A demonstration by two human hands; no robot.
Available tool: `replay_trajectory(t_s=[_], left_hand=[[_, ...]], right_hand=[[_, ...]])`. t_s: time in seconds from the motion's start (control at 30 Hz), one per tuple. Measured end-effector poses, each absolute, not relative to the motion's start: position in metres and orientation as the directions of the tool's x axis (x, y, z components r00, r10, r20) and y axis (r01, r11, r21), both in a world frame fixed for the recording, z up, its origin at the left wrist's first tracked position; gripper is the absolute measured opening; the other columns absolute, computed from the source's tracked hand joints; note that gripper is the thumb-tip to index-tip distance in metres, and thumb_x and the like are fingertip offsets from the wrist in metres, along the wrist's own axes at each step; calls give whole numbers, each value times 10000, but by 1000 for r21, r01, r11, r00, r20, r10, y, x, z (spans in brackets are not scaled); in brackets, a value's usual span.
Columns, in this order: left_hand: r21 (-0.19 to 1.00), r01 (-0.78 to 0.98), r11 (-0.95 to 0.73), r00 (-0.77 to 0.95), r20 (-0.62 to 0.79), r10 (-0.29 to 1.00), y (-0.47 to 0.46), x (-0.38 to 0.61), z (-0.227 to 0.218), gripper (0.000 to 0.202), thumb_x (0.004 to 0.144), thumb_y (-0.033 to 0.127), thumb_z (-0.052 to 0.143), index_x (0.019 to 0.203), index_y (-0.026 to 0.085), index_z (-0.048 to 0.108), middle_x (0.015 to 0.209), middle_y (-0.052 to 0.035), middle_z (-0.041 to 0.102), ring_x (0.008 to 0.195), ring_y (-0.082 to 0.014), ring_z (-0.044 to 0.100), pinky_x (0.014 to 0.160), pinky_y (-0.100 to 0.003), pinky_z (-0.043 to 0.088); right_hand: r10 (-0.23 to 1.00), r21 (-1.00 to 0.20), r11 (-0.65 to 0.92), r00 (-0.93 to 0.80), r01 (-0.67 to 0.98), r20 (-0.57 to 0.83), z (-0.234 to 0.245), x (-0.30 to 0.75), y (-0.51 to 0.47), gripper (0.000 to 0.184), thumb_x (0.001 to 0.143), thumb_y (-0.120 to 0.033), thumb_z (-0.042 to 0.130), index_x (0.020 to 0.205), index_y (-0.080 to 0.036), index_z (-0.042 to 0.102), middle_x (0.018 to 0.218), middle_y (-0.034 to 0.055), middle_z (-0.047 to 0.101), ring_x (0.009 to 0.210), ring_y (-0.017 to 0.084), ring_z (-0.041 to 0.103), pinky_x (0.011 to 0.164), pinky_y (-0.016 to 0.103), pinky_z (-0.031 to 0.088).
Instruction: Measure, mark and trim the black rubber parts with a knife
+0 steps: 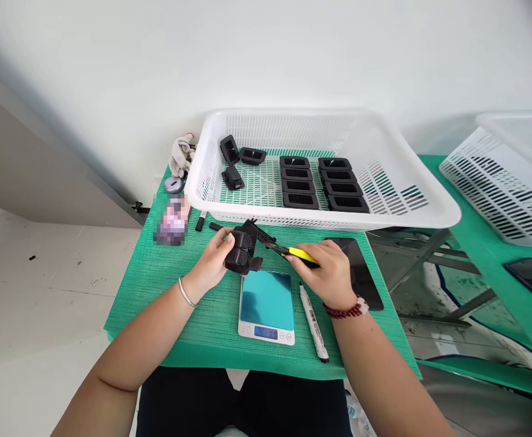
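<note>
My left hand [214, 258] is closed around a black moulded plastic part [240, 250] with two rounded lobes, held just above the back edge of a small digital scale [266, 303]. My right hand [327, 270] grips pliers [300, 254] with yellow and black handles. Their tips point left and meet a thin black strip [262, 235] that sticks out from the part; whether they are clamped on it I cannot tell. Beneath my right hand lies a white marker [313, 321], and a dark tablet-like slab [359, 273] is partly hidden behind it.
A white plastic basket [257, 216] spans the back of the green-covered table [156, 309]. Inside are two stacked rows of black frames [299, 185] and loose black pieces [233, 178]. A glove [181, 156], round tin [173, 185] and blurred phone-like object [171, 220] lie left. Another basket [498, 182] stands right.
</note>
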State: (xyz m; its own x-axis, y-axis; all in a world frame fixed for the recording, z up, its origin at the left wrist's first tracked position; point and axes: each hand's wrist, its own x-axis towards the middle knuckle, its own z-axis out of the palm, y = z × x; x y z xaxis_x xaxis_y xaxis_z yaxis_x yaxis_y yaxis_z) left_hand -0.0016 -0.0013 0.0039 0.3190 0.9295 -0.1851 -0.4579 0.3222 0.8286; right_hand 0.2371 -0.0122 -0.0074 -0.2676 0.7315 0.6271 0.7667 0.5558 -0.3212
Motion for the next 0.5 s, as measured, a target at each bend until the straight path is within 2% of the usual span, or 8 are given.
replay_trajectory(t_s=[0.1,0.2,0.37,0.43,0.5], left_hand=[[837,-464,288,248,-190,950,-1,-1,5,415,749,526,678,938,189,524,764,-6,615,568,-135,616,454,-253,518],[843,-459,282,241,-187,952,-1,0,6,415,750,525,678,949,199,514,789,-11,626,581,-142,623,462,-261,522],[845,-425,324,370,-164,915,-3,-1,5,435,743,527,681,990,213,510,806,-11,630,559,-160,631,431,-298,536],[851,-414,323,382,-159,910,-3,-1,5,459,728,531,693,996,207,509,798,-12,629,556,-163,633,423,-301,536],[853,-421,309,345,-165,924,-3,-1,5,469,721,531,701,986,198,506,777,-8,622,552,-159,629,425,-291,531]], right_hand=[[698,-312,653,-390,690,600,-6,236,-13,169,844,-353,635,826,-186,653,719,34,715,593,145,602,625,316,412],[692,-269,662,-432,699,578,-8,235,-13,192,849,-374,634,852,-182,652,741,37,723,604,146,618,628,313,406],[690,-147,511,-302,847,658,-12,239,-9,158,847,-331,636,852,-173,645,696,33,706,573,153,577,623,320,397],[683,-141,452,-240,881,690,-12,240,-8,146,842,-319,638,834,-173,645,662,30,693,547,152,556,618,322,399],[684,-171,458,-223,872,695,-11,241,-9,131,841,-309,637,819,-180,644,649,24,688,542,149,558,618,320,404]])
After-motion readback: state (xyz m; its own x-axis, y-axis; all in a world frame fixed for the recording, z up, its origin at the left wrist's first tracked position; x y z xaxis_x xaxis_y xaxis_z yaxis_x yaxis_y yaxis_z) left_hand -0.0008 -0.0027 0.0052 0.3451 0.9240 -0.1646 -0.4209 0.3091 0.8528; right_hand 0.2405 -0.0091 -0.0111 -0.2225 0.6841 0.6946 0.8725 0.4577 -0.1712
